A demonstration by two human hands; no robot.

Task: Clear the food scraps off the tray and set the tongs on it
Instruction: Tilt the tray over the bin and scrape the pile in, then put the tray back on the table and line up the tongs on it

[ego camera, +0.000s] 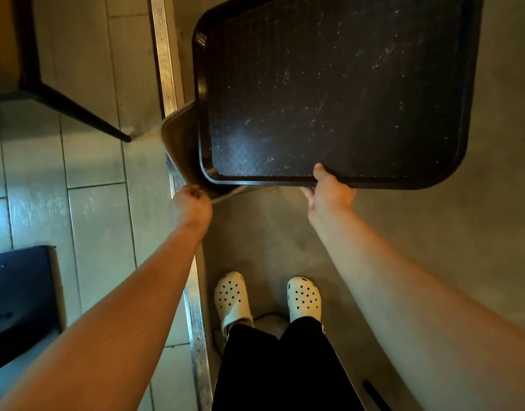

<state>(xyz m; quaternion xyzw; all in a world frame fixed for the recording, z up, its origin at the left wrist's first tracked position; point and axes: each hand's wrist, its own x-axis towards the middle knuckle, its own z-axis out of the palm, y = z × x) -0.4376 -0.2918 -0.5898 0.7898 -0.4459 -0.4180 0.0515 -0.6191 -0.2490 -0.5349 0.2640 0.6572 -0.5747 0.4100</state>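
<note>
We look straight down at a floor split in two: pale rectangular tiles (92, 161) on the left and smooth grey concrete (433, 221) on the right, with a ribbed metal strip (193, 295) running along the seam between them. A dark chair leg (77, 114) slants across the tiles at upper left, and a dark flat panel (18, 295) lies at the lower left edge. Our white perforated clogs (231, 298) stand on the concrete just right of the strip, below black trousers (273, 366).

Above the floor we hold a dark tray (474, 93), rectangular with rounded corners and a raised glossy rim. Its flat bed has a fine cross-hatched texture and is dusted all over with tiny pale crumbs (374, 57). Under the tray's left edge a tan, rounded container (178, 140) shows, mostly hidden; we cannot tell what is inside it.

Our right hand (329, 194) has its grip clamped on the tray's near rim, thumb on top and fingers underneath. Our left hand (193, 203) is curled into a fist just beside the tray's near left corner, pinching a thin pale edge (228, 194) that runs from the container; the pictures do not show what it is made of.
</note>
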